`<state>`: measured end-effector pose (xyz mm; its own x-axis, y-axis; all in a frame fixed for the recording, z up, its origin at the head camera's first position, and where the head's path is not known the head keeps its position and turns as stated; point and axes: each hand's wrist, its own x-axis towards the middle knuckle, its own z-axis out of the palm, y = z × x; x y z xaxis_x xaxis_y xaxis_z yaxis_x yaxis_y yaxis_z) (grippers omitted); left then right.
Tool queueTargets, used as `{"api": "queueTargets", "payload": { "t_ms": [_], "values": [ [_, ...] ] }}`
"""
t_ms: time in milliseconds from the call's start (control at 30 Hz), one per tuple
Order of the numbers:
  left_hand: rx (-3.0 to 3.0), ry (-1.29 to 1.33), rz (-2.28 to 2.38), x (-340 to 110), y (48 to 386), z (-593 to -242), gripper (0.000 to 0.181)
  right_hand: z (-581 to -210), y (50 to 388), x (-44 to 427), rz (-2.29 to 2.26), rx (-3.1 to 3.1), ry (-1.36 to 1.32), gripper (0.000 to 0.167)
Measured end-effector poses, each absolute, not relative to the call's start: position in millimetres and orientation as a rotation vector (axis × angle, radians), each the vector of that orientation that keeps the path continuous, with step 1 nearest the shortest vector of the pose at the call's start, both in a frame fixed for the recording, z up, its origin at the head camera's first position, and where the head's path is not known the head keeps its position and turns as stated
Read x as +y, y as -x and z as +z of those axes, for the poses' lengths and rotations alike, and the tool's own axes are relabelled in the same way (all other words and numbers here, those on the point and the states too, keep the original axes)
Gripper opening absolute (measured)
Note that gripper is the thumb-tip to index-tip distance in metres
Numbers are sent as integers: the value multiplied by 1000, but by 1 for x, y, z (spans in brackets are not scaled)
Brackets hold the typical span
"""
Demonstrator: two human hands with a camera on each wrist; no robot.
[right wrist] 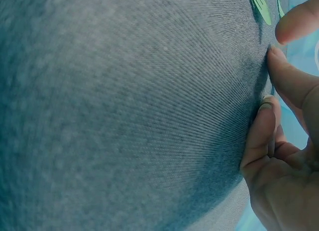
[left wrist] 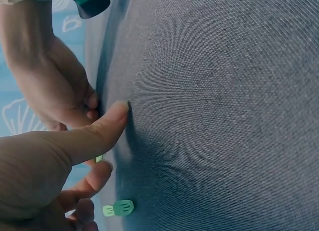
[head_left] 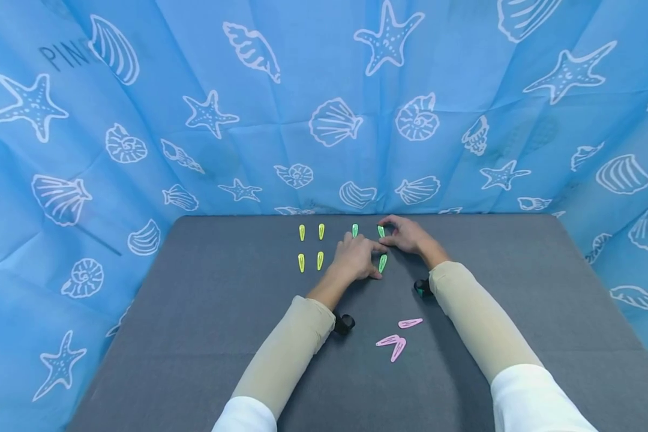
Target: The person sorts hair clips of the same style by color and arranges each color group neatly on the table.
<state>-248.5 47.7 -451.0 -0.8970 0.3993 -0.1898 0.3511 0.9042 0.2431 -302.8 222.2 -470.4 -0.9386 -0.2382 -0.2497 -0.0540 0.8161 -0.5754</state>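
In the head view my right hand [head_left: 407,235] pinches a green hair clip [head_left: 380,231] lengthwise between thumb and fingers near the table's far edge. My left hand [head_left: 353,257] is beside it, thumb and index finger spread apart around another green hair clip [head_left: 383,263] without gripping it. A third green hair clip [head_left: 355,230] lies just beyond the left fingers. The left wrist view shows the left thumb [left wrist: 99,136] extended, with a green clip [left wrist: 123,207] below the fingers. In the right wrist view, the right hand's fingers [right wrist: 261,124] are bent near the cloth; the pinched clip cannot be made out there.
Several yellow hair clips [head_left: 301,262] lie in two rows left of the hands. Three pink hair clips [head_left: 410,323] lie loosely nearer the front. Grey cloth covers the table [head_left: 221,336]; a blue shell-patterned curtain [head_left: 302,78] hangs behind it.
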Motion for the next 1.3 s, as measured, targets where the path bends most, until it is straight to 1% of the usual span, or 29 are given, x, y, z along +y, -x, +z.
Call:
{"api": "queueTargets", "payload": {
  "t_ms": [500,667,800,867,967,1133,1233,1300],
  "values": [
    [2833,-576,349,49,250,-455,51,-472,300,221,-834,2724,221,51],
    [2876,-555,335,50,249,-459,52,-472,300,221,-837,2725,221,52],
    [2910,-544,344,49,249,-459,57,-471,300,221,-840,2726,230,55],
    [2928,-539,361,46,249,-456,63,-470,300,221,-841,2726,237,58],
    [2952,-539,400,40,248,-450,66,-469,298,222,-864,2724,254,58],
    [3014,-523,455,22,244,-439,59,-470,294,226,-907,2745,259,54],
    [3070,-517,465,6,239,-434,63,-470,289,225,-895,2795,286,56],
    [3110,-520,473,-5,236,-432,69,-467,282,223,-866,2826,290,61]
  ]
}}
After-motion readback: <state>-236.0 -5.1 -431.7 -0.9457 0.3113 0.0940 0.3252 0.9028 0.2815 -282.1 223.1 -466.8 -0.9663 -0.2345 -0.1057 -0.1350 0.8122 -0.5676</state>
